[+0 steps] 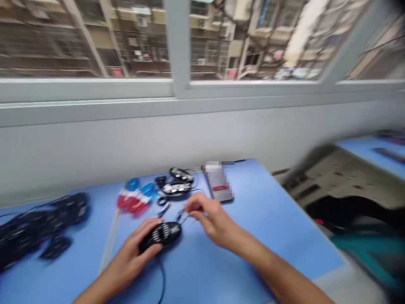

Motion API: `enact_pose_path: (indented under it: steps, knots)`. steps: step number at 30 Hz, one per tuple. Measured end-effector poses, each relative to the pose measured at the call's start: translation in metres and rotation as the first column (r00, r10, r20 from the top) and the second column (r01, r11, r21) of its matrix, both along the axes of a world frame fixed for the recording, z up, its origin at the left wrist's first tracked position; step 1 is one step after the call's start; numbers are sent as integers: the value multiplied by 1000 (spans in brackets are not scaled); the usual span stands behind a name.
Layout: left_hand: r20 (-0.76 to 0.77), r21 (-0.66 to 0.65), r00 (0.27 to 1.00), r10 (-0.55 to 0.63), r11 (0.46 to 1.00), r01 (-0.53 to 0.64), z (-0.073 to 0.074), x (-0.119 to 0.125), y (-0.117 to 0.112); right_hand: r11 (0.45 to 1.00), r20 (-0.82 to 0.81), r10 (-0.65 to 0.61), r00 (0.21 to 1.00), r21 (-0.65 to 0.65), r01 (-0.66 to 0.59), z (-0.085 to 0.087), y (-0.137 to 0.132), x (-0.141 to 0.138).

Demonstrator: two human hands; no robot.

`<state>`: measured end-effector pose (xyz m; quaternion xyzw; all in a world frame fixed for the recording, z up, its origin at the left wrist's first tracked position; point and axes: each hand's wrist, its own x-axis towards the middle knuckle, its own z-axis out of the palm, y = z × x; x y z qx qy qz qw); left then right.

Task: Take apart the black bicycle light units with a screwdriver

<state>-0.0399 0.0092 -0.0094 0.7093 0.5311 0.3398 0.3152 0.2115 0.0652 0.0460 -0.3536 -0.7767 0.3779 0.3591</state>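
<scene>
My left hand [134, 253] is closed around a black oval, mouse-shaped device [164, 233] with silvery stripes on top. A dark cable [163, 274] trails from under it toward the near edge. Just off the device's far right end, my right hand [210, 215] has thumb and forefinger pinched on what looks like a thin wire [186, 218]. Between the two hands lie small metallic pieces, one a short dark stick [164, 209]. A black ring [162, 201] rests behind them. Motion blur hides finer detail.
Two similar silver-topped devices [177, 188] with wires lie at the back of the blue table [249, 219]. A phone-like slab [218, 188] is right of them. Red-and-blue capped items [136, 196] and a dark pile [41, 226] sit left. The table's right edge borders a teal seat [360, 249].
</scene>
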Motion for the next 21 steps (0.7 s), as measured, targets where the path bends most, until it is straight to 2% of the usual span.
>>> enact_pose_path:
  steps: [2, 4, 7, 9, 11, 16, 19, 21]
  knots:
    - [-18, -109, 1000, 2, 994, -4, 1, -12, -6, 996, -40, 85, 996, -28, -86, -7, 4, -9]
    - [-3, -142, 1000, 2, 990, -3, 2, -11, -5, 995, -36, 93, 995, -22, -93, -10, 4, -8]
    - [37, -139, 999, -31, 990, 35, 5, -3, -2, 998, -8, -16, 1000, 60, 16, -13, -1, -7]
    - [53, -127, 997, -53, 990, 59, 7, -1, -3, 991, -46, -87, 995, 101, 91, -18, -5, -11]
    - [57, -115, 996, -64, 991, 71, 8, -2, -4, 989, -115, -102, 988, 91, 112, -24, -7, -15]
    - [38, -115, 995, -94, 989, 98, 7, -4, -7, 995, -171, 16, 985, 104, 2, -25, -4, -15]
    - [26, -117, 995, -96, 988, 99, 7, -3, -8, 988, -113, 133, 985, 92, -123, -18, -2, -9]
    - [24, -121, 996, -91, 988, 93, 7, -3, -9, 983, -33, 150, 988, 115, -145, -16, -2, -7]
